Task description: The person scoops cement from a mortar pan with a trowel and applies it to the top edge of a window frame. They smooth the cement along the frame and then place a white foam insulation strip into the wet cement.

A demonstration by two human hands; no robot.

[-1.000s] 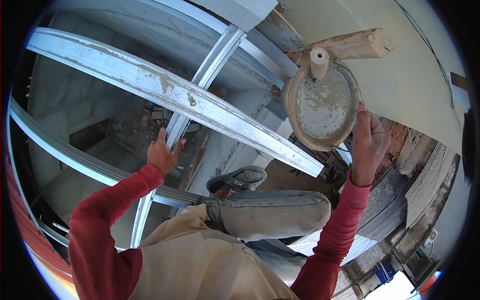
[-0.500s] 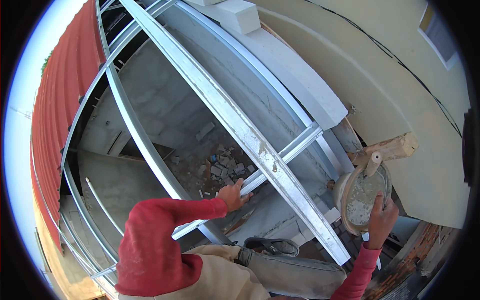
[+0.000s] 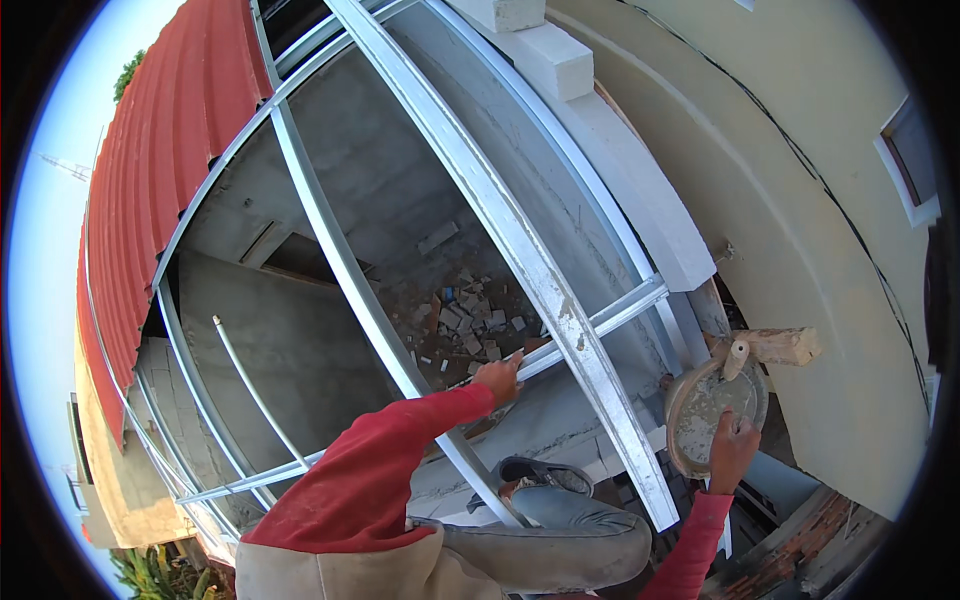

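Note:
My left hand (image 3: 498, 379) is closed around a galvanized metal crossbar (image 3: 545, 357), just left of where a long metal beam (image 3: 540, 262) lies over it. At the right, my right hand (image 3: 735, 450) is curled at the near rim of a round bucket (image 3: 678, 425), seemingly gripping it. Grey wet mortar (image 3: 705, 405) fills the bucket. A rounded wooden tool handle (image 3: 736, 358) rises from its far side; the rest of that tool is hidden. My bent leg (image 3: 560, 550) and a dark sandal (image 3: 545, 475) are below the bars.
Several metal roof bars (image 3: 335, 250) span a deep room with rubble (image 3: 470, 315) on its floor. White blocks (image 3: 630, 165) line the wall top. A wooden beam end (image 3: 785, 346) juts out behind the bucket. Red roofing (image 3: 185, 130) lies left; a beige wall (image 3: 740, 150) stands right.
My view has shifted, so the frame and roofing appear farther right. My left arm is straighter, its hand still on the crossbar. The bucket's mouth is nearer the wooden beam end, my right hand still at its rim.

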